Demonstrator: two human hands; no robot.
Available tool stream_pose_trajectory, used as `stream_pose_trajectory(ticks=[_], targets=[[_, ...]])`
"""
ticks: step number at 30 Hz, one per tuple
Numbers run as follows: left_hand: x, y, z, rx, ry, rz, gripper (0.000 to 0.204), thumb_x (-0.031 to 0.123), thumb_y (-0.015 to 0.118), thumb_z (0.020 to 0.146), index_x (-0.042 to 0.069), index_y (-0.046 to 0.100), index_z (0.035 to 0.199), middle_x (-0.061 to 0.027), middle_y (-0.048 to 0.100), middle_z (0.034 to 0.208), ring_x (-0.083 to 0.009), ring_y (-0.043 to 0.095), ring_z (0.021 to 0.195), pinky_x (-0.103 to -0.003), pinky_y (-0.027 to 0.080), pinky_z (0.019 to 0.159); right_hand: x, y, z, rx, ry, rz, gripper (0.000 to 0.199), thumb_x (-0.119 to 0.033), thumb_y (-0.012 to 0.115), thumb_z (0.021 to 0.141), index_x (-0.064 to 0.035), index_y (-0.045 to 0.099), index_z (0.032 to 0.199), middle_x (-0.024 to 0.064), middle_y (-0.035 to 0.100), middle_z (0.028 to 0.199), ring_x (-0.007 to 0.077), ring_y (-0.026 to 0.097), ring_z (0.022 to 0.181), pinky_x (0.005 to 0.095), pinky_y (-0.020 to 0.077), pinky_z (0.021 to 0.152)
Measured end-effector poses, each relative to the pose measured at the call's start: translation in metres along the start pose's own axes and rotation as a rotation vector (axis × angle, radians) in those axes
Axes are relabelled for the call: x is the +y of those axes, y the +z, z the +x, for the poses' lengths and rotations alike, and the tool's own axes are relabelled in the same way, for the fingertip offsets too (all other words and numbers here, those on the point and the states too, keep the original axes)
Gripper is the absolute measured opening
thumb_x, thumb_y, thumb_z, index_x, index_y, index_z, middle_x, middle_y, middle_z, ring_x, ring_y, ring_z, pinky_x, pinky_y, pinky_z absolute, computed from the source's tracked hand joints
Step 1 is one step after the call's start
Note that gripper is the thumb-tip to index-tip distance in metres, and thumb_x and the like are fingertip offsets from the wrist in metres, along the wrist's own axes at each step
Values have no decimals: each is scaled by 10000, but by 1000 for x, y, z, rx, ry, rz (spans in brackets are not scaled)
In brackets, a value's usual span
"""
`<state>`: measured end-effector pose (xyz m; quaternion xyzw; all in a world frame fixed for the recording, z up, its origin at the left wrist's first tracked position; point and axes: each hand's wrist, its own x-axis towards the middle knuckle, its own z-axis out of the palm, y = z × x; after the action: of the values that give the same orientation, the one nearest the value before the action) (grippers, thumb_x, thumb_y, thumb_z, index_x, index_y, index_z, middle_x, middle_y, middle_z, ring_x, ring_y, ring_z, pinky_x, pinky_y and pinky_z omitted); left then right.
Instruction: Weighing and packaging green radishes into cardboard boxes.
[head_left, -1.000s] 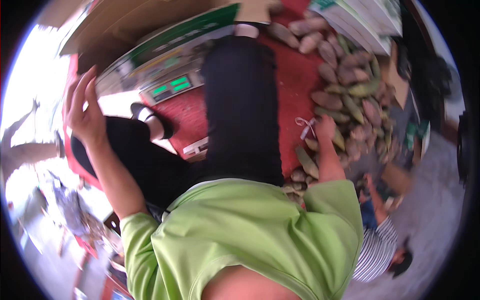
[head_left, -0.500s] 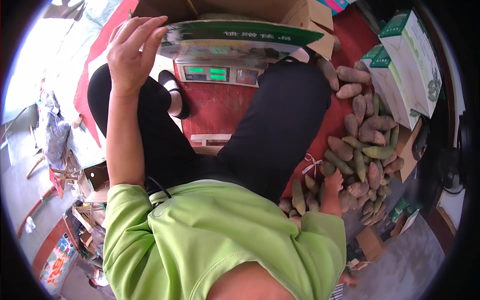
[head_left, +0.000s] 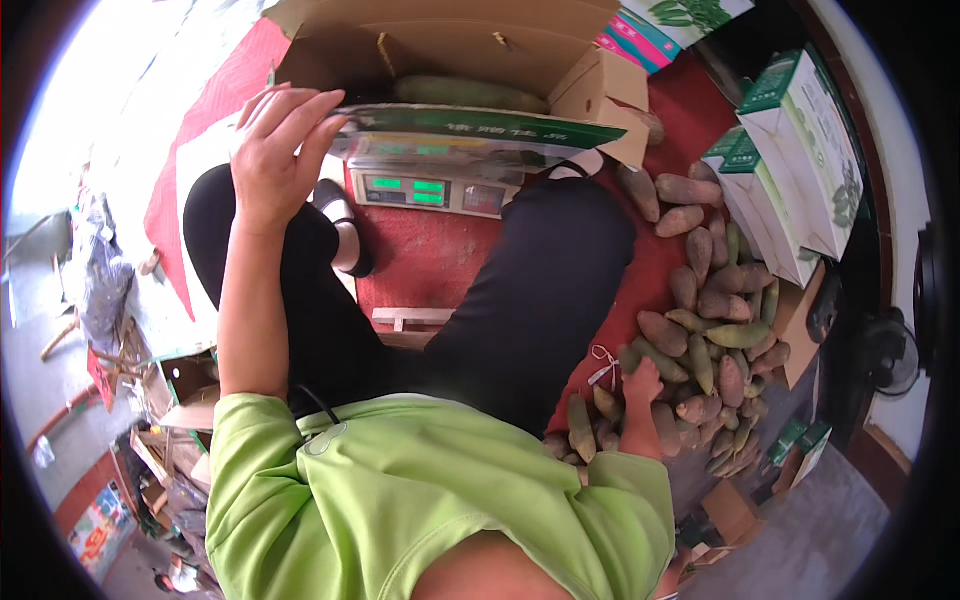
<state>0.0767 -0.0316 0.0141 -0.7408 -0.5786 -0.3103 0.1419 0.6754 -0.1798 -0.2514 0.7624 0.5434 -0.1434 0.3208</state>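
Note:
My left hand is closed on the left end of the near flap of a large open carton. That flap has a green band and stands up toward me. Behind it, a long green root vegetable lies inside the carton. Under the carton is a scale with lit green displays. Down on my right, my right hand has its fingers curled at a dark green root vegetable, at the near left side of a pile of reddish-brown and green root vegetables.
White-and-green gift boxes stand beyond the pile at right. A low wooden stool shows between my legs. Red matting covers the floor here. Scraps and a crumpled grey bag lie at left; an empty-looking carton sits behind on the right.
The view has shifted, so the carton and scale sit lower and more of the carton's inside shows. My left hand stays on the flap, and my right hand remains at the pile.

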Motion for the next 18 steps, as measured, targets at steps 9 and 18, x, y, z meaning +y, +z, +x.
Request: stream_pose_trajectory(ticks=[9, 18], targets=[[-6, 5, 3, -11, 9, -61, 177, 157, 700, 767, 60, 686, 914, -64, 643, 813, -239, 629, 776, -399, 488, 839, -115, 22, 36, 222, -217, 599, 527, -257, 720, 715, -95, 530, 1179, 114, 612, 1110, 320, 557, 1067, 432, 459, 879], [-14, -10, -3, -30, -54, -75, 190, 157, 726, 740, 79, 684, 908, -29, 638, 802, -203, 631, 767, -412, 475, 870, -143, -115, 52, 148, -285, 759, 225, -227, 675, 790, -16, 681, 870, 138, 683, 799, 258, 651, 742, 366, 495, 698]])
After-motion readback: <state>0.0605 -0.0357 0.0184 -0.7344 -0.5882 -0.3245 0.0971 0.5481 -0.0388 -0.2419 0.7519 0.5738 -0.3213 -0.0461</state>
